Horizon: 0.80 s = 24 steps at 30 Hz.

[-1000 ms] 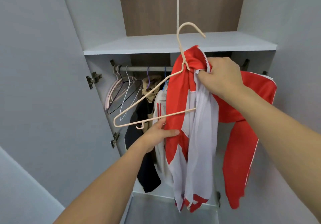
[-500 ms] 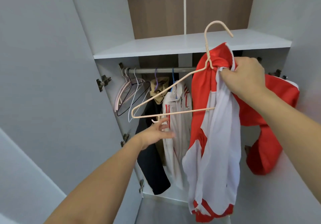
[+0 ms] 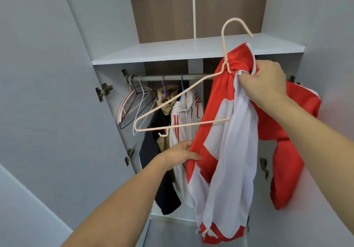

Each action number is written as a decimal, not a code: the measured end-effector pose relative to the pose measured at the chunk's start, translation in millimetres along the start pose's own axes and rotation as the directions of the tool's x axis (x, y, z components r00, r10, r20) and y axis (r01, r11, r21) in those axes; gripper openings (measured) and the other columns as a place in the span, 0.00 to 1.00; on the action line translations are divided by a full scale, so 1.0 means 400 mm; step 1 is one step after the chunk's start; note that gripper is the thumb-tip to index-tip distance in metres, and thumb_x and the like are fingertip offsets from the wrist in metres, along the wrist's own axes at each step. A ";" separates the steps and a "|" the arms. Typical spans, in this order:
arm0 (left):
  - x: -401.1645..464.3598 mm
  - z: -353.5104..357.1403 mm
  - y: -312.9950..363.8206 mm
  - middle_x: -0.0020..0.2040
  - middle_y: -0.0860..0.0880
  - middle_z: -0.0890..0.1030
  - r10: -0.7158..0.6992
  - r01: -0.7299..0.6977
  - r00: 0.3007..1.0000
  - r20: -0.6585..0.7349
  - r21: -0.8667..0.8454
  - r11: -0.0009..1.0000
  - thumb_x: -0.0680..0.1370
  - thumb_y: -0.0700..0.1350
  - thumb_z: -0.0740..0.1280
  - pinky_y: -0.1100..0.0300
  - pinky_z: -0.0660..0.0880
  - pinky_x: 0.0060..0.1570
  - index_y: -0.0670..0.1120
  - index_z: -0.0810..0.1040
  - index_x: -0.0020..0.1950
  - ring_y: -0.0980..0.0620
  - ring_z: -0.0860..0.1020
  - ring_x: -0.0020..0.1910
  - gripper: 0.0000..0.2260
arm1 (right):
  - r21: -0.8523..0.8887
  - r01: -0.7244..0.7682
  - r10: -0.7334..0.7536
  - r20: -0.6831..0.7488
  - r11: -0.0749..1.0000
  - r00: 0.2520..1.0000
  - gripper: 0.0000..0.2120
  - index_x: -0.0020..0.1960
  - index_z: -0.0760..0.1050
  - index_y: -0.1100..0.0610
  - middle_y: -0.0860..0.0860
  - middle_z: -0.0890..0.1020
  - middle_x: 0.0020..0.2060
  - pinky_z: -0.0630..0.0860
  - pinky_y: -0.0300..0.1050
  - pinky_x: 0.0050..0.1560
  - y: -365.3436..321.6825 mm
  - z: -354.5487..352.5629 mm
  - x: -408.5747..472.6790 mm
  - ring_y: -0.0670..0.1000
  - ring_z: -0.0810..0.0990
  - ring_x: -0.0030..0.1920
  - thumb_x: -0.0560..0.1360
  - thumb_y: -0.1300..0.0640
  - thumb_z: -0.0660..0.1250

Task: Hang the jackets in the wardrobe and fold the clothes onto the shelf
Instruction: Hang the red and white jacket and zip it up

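Red-and-white jacket [image 3: 228, 151] held up before open wardrobe [image 3: 107, 112], half on cream hanger [image 3: 183, 103]. Collar bunched in right hand [image 3: 264, 85], fingers curled tight. Front edge pinched by left hand [image 3: 180, 155]. White jacket [image 3: 183, 124] and dark jacket [image 3: 162, 170] hung on rail [image 3: 172, 77] behind.

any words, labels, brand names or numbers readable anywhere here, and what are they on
None can be read.
The red and white jacket shows only plain colour panels.
The white jacket on the rail has red stripes, no lettering.
The cream hanger and the shelf carry no markings.
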<state>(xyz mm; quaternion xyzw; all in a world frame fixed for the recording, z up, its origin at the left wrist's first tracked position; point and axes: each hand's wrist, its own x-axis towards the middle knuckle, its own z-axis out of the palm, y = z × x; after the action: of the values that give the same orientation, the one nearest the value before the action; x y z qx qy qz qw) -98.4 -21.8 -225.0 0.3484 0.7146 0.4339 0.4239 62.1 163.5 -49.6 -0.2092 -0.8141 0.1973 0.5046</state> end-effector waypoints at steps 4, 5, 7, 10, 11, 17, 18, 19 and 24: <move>-0.045 -0.103 -0.047 0.57 0.51 0.84 -0.065 0.066 0.993 -0.098 0.000 0.998 0.76 0.43 0.73 0.53 0.76 0.63 0.50 0.81 0.62 0.52 0.83 0.56 0.14 | -0.063 0.025 -0.021 0.069 0.998 0.997 0.21 0.25 0.61 0.54 0.46 0.67 0.21 0.59 0.44 0.30 0.007 0.014 -0.019 0.47 0.65 0.25 0.71 0.47 0.63; -0.063 -0.133 -0.051 0.56 0.51 0.85 -0.066 0.066 0.988 -0.136 -0.002 0.998 0.76 0.45 0.74 0.53 0.77 0.62 0.50 0.82 0.60 0.51 0.83 0.55 0.12 | -0.083 0.033 -0.026 0.084 0.996 0.996 0.21 0.25 0.62 0.54 0.46 0.67 0.21 0.61 0.45 0.32 0.010 0.019 -0.024 0.48 0.66 0.25 0.71 0.46 0.62; -0.103 -0.196 -0.050 0.54 0.48 0.86 -0.057 0.059 0.971 -0.232 0.001 0.998 0.74 0.49 0.76 0.52 0.80 0.57 0.46 0.83 0.57 0.48 0.84 0.53 0.14 | -0.110 0.058 -0.046 0.108 0.992 0.993 0.21 0.25 0.62 0.54 0.46 0.69 0.22 0.65 0.47 0.34 0.021 0.026 -0.034 0.53 0.69 0.27 0.71 0.44 0.61; -0.159 -0.274 -0.029 0.41 0.50 0.85 -0.042 0.065 0.925 -0.378 0.049 0.997 0.74 0.51 0.75 0.61 0.79 0.38 0.46 0.79 0.46 0.52 0.84 0.39 0.10 | -0.174 0.107 -0.080 0.151 0.979 0.985 0.20 0.26 0.64 0.53 0.46 0.70 0.23 0.67 0.47 0.36 0.035 0.040 -0.045 0.57 0.72 0.30 0.71 0.43 0.60; -0.168 -0.293 -0.018 0.37 0.51 0.84 -0.043 0.071 0.907 -0.418 0.052 0.996 0.76 0.50 0.74 0.62 0.77 0.34 0.47 0.77 0.43 0.54 0.82 0.35 0.09 | -0.199 0.116 -0.082 0.172 0.973 0.982 0.19 0.26 0.64 0.52 0.46 0.69 0.24 0.67 0.47 0.36 0.035 0.048 -0.047 0.57 0.72 0.31 0.70 0.43 0.59; -0.203 -0.317 0.126 0.44 0.42 0.86 -0.088 0.026 0.890 -0.448 -0.143 0.989 0.78 0.45 0.69 0.54 0.81 0.37 0.43 0.78 0.51 0.45 0.85 0.39 0.06 | -0.290 0.115 -0.054 0.211 0.950 0.976 0.18 0.28 0.63 0.48 0.43 0.66 0.26 0.64 0.46 0.38 0.011 0.103 -0.057 0.55 0.68 0.32 0.73 0.43 0.59; -0.210 -0.317 0.150 0.45 0.41 0.86 -0.107 0.026 0.891 -0.442 -0.186 0.982 0.77 0.46 0.69 0.52 0.81 0.37 0.43 0.79 0.54 0.43 0.86 0.40 0.09 | -0.302 0.125 -0.061 0.211 0.945 0.976 0.18 0.29 0.63 0.48 0.43 0.67 0.26 0.64 0.46 0.37 0.010 0.109 -0.059 0.55 0.69 0.31 0.75 0.44 0.61; -0.217 -0.316 0.174 0.46 0.42 0.86 -0.118 0.032 0.888 -0.445 -0.197 0.980 0.76 0.46 0.70 0.51 0.82 0.37 0.44 0.80 0.55 0.43 0.86 0.40 0.10 | -0.320 0.136 -0.070 0.210 0.938 0.975 0.18 0.29 0.63 0.48 0.44 0.68 0.26 0.64 0.45 0.36 0.011 0.115 -0.061 0.54 0.70 0.31 0.76 0.45 0.62; -0.241 -0.341 0.244 0.44 0.43 0.85 -0.023 0.134 0.794 -0.607 0.138 0.981 0.74 0.44 0.70 0.51 0.84 0.40 0.44 0.81 0.48 0.44 0.84 0.38 0.06 | -0.413 0.124 -0.062 0.160 0.902 0.985 0.13 0.35 0.69 0.49 0.44 0.65 0.26 0.59 0.41 0.31 0.013 0.130 -0.063 0.54 0.69 0.29 0.76 0.47 0.63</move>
<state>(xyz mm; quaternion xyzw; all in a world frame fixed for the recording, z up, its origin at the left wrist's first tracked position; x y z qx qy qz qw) -171.3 -112.4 -70.2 0.1978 0.8613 0.4398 0.1601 26.1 148.5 -92.6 -0.2591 -0.8805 0.0069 0.3968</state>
